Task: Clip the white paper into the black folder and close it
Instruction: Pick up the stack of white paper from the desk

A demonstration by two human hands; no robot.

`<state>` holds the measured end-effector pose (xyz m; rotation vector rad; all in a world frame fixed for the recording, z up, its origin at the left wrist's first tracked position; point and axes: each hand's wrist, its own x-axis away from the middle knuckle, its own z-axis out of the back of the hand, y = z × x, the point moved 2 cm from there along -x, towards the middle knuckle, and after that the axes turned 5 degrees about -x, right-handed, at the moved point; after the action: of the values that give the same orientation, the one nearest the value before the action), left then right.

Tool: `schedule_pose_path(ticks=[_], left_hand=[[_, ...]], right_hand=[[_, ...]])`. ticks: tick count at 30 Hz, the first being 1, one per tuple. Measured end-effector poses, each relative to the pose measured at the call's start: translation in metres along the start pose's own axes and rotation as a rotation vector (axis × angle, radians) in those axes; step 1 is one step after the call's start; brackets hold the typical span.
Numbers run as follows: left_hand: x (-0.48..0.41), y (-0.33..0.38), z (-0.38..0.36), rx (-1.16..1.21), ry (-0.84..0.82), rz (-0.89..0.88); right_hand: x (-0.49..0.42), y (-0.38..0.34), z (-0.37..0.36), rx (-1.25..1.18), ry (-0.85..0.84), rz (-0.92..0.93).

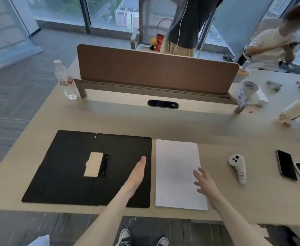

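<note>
- The black folder [74, 167] lies opened flat on the light wooden desk [163, 125], its two leaves spread side by side near the front edge
- Its clip [97, 164], a pale lever plate beside a black hinge block, sits close to the middle fold and appears to hold nothing
- The white paper [178, 173] lies flat on the desk just beside the folder's right edge, apart from it by a narrow strip of bare wood
- The left hand [136, 176] reaches over the folder's right leaf, fingers straight and together, palm edge-on, gripping nothing; whether it touches the cover or hovers just above cannot be told
- The right hand [205, 185] is over the lower right part of the sheet, fingers spread and loosely open, nothing held; contact with the sheet is unclear
- Judged from this, the task is at its opening step: reaching for the sheet, with clipping and closing not yet done
- The next move likely calls for getting a fingertip under the thin sheet's edge or sliding it left onto the folder, then raising the lever so the sheet's edge can go beneath it
- A white handheld controller [237, 167] and two phones [286, 165] lie to the right, well apart from the paper
</note>
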<state>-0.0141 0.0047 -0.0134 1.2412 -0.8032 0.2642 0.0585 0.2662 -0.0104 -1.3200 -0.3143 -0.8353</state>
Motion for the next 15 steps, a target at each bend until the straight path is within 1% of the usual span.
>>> schedule_pose_path(ticks=[1,2,4,7,9,11,15], left_hand=[[0.003,-0.001,-0.006,-0.050,0.027,-0.045],[0.006,-0.002,-0.014,-0.154,0.067,-0.083],[0.016,-0.014,-0.035,-0.404,0.085,-0.208],[0.019,-0.036,-0.067,-0.823,0.092,-0.387],[0.017,-0.054,-0.079,-1.030,0.037,-0.446],[0.014,-0.073,-0.084,-1.170,0.038,-0.493],[0.006,-0.097,-0.087,-1.212,0.106,-0.582]], right_hand=[[-0.002,0.005,0.002,0.080,0.069,0.014],[-0.002,0.007,0.005,0.170,0.130,0.003],[-0.007,0.023,0.012,0.329,0.230,-0.006],[-0.015,0.047,0.014,0.423,0.260,-0.074],[-0.020,0.056,0.013,0.412,0.276,-0.122],[-0.027,0.062,0.009,0.394,0.310,-0.158],[-0.037,0.056,0.008,0.303,0.325,-0.206]])
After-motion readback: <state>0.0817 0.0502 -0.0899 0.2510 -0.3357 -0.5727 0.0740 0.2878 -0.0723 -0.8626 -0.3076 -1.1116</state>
